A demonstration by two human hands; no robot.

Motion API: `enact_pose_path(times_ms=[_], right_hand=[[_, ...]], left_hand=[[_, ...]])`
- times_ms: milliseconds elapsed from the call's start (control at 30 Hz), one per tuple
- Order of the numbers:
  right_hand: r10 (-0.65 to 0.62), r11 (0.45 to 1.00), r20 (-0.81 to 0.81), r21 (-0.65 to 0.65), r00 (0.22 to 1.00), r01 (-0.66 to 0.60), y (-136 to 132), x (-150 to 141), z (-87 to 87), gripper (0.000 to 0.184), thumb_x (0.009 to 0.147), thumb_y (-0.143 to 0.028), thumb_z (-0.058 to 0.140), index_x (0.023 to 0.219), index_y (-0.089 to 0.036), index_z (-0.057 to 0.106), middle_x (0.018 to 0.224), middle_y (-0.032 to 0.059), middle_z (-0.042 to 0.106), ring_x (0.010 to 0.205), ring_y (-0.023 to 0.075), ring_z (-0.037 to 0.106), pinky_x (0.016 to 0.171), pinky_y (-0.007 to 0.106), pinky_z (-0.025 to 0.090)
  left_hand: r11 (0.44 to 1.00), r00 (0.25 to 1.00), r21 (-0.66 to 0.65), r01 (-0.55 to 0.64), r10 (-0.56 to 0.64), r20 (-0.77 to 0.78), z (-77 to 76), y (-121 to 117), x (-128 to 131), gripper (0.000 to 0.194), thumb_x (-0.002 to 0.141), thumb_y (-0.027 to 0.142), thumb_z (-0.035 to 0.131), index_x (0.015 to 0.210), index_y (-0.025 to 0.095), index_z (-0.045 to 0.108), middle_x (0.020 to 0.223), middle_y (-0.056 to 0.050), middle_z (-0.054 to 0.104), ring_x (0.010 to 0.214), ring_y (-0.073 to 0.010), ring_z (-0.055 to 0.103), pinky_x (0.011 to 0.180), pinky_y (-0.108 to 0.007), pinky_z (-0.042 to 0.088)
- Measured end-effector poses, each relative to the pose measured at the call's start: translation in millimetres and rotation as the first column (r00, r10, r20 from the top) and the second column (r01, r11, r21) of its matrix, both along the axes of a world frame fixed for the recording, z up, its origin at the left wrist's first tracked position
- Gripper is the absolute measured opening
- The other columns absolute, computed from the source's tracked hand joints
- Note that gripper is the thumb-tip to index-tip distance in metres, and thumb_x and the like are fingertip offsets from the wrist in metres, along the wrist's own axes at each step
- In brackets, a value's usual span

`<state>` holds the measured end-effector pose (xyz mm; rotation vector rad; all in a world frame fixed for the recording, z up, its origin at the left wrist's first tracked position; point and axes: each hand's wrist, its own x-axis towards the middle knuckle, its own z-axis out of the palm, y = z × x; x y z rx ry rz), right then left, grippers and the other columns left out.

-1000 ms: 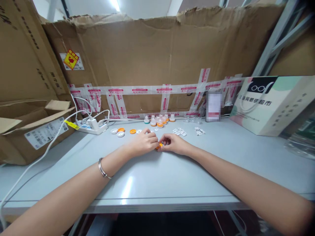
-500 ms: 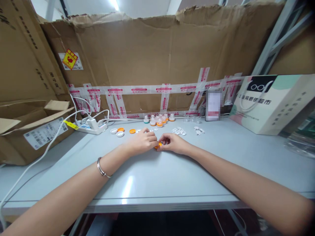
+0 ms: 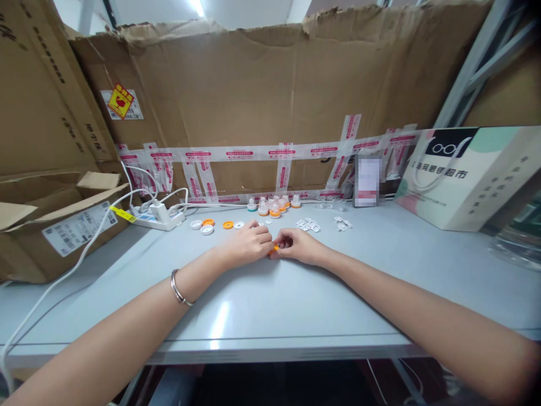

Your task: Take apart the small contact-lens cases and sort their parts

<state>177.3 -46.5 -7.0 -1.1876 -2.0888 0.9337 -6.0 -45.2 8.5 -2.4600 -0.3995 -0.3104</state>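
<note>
Between both hands, low over the surface [image 3: 296,304], there's a small orange piece [image 3: 275,248]. Right grip [image 3: 299,246] is pinched nearly closed on its edge; left grip [image 3: 250,245] curls over the other side, fingertips hidden, so can't tell if it's actually holding on. I'd steady the rim with one hand and keep it level while the other does the fiddly bit. Farther out, the white bits [image 3: 315,228] are too small to read, and the clear container [image 3: 522,231] is cut off.
</note>
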Motion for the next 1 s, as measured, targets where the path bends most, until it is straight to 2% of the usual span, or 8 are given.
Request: enact_pose_path(times_ms=[233, 367, 500, 700, 767, 833, 933, 1000], right_hand=[[-0.014, 1.0, 0.013, -0.005, 1.0, 0.014, 1, 1, 0.3, 0.035, 0.053, -0.042, 0.069, 0.069, -0.014, 0.055, 0.056, -0.0059, 0.043, 0.053, 0.0071, 0.036, 0.048, 0.02, 0.026], [-0.008, 1.0, 0.005, -0.011, 1.0, 0.008, 2, 2, -1.3, 0.038, 0.052, -0.043, 0.07, 0.072, -0.014, 0.056, 0.057, -0.0056, 0.045, 0.053, 0.007, 0.037, 0.048, 0.02, 0.027], [0.004, 1.0, -0.002, -0.003, 1.0, -0.004, 3, 2, -3.3, 0.04, 0.052, -0.044, 0.07, 0.076, -0.014, 0.058, 0.059, -0.0045, 0.047, 0.055, 0.0077, 0.039, 0.049, 0.02, 0.028], [-0.017, 1.0, 0.01, 0.003, 1.0, 0.017, 4, 3, -4.5, 0.042, 0.051, -0.044, 0.071, 0.078, -0.014, 0.059, 0.06, -0.0039, 0.047, 0.056, 0.0084, 0.04, 0.05, 0.021, 0.029], [-0.019, 1.0, 0.011, 0.007, 1.0, 0.019, 4, 4, -4.5, 0.042, 0.051, -0.044, 0.071, 0.078, -0.014, 0.059, 0.061, -0.0039, 0.048, 0.056, 0.0085, 0.041, 0.051, 0.021, 0.03], [-0.021, 1.0, 0.01, -0.001, 1.0, 0.021, 3, 3, -4.2, 0.041, 0.051, -0.043, 0.071, 0.078, -0.014, 0.059, 0.062, -0.0037, 0.048, 0.056, 0.0084, 0.041, 0.051, 0.021, 0.03], [-0.028, 0.999, 0.003, -0.026, 1.0, 0.028, 2, 3, -3.1, 0.041, 0.052, -0.042, 0.071, 0.079, -0.014, 0.06, 0.065, -0.0031, 0.049, 0.057, 0.0082, 0.041, 0.052, 0.021, 0.031], [-0.028, 0.999, 0.001, -0.034, 1.0, 0.028, 1, 3, -2.7, 0.041, 0.052, -0.041, 0.071, 0.081, -0.014, 0.06, 0.066, -0.0028, 0.05, 0.058, 0.0083, 0.042, 0.053, 0.021, 0.032]], left_hand=[[0.997, 0.998, -0.069, -0.029, 0.033, 0.054, -4.2, 2, 2, 0.025, 0.087, 0.024, 0.039, 0.071, 0.014, 0.055, 0.067, -0.003, 0.057, 0.071, -0.014, 0.047, 0.064, -0.03, 0.028], [0.972, 0.982, -0.233, -0.03, 0.071, 0.172, -4.8, 3, 2, 0.021, 0.084, 0.024, 0.043, 0.073, 0.015, 0.058, 0.072, -0.003, 0.059, 0.072, -0.0134, 0.051, 0.064, -0.027, 0.033], [0.878, 0.935, -0.478, 0.036, 0.139, 0.326, -8.0, 7, 0, 0.013, 0.08, 0.02, 0.048, 0.077, 0.015, 0.059, 0.074, -0.003, 0.061, 0.074, -0.0122, 0.053, 0.067, -0.023, 0.039], [0.715, 0.831, -0.694, 0.087, 0.332, 0.446, -11.2, 10, -1, 0.015, 0.079, 0.023, 0.047, 0.079, 0.016, 0.06, 0.076, -0.001, 0.063, 0.07, -0.0103, 0.055, 0.062, -0.021, 0.042], [0.665, 0.809, -0.741, 0.09, 0.386, 0.444, -4.8, 7, -3, 0.017, 0.078, 0.025, 0.046, 0.08, 0.016, 0.06, 0.077, -0.001, 0.064, 0.069, -0.0101, 0.055, 0.059, -0.02, 0.041], [0.642, 0.787, -0.764, 0.07, 0.435, 0.438, 6.8, 6, -11, 0.017, 0.076, 0.026, 0.048, 0.078, 0.015, 0.061, 0.076, 0.0, 0.064, 0.069, -0.0102, 0.056, 0.06, -0.02, 0.04], [0.663, 0.766, -0.749, -0.018, 0.49, 0.416, 29.5, 7, -38, 0.017, 0.072, 0.028, 0.051, 0.075, 0.015, 0.061, 0.074, 0.0, 0.064, 0.068, -0.0107, 0.055, 0.062, -0.021, 0.04], [0.68, 0.761, -0.715, -0.161, 0.547, 0.349, 42.9, 11, -64, 0.018, 0.07, 0.03, 0.051, 0.074, 0.015, 0.061, 0.074, 0.0, 0.064, 0.068, -0.0115, 0.055, 0.063, -0.021, 0.039]])
